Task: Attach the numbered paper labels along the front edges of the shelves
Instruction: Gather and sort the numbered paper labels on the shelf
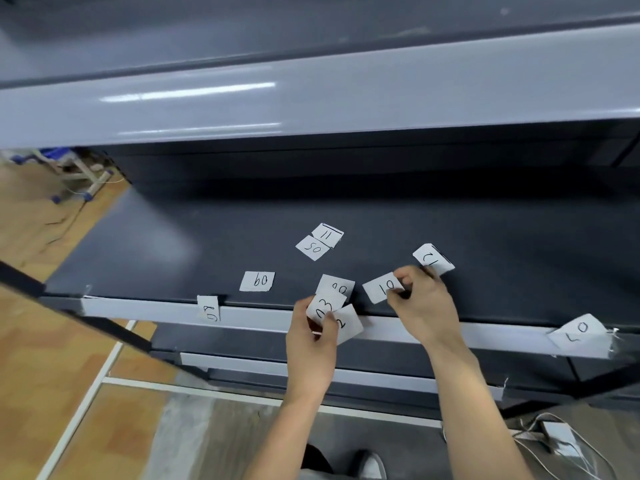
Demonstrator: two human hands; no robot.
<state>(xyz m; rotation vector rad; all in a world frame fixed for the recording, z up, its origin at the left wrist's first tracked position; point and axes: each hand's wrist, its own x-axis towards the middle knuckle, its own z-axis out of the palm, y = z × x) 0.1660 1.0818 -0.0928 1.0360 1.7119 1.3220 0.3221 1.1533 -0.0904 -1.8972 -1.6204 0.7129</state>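
White paper labels with handwritten numbers lie on the dark shelf [207, 244]. My left hand [311, 337] pinches two labels, one reading 03 [325, 304] over another [349, 323], at the shelf's pale front edge [259, 317]. My right hand [422, 299] pinches the label 10 [381, 287] on the shelf. Loose labels: 09 [258, 281], 50 [312, 247], 11 [327, 234], 12 [433, 259], and one partly covered [341, 287]. Label 08 [209, 308] hangs on the front edge at left. Label 07 [578, 332] sits on the edge at right.
A grey upper shelf [311, 98] overhangs the work area. A lower shelf edge [242, 363] runs below. Wooden floor [45, 341] lies to the left, and white cables with an adapter [561, 438] lie at the lower right. A shoe [370, 465] shows at the bottom.
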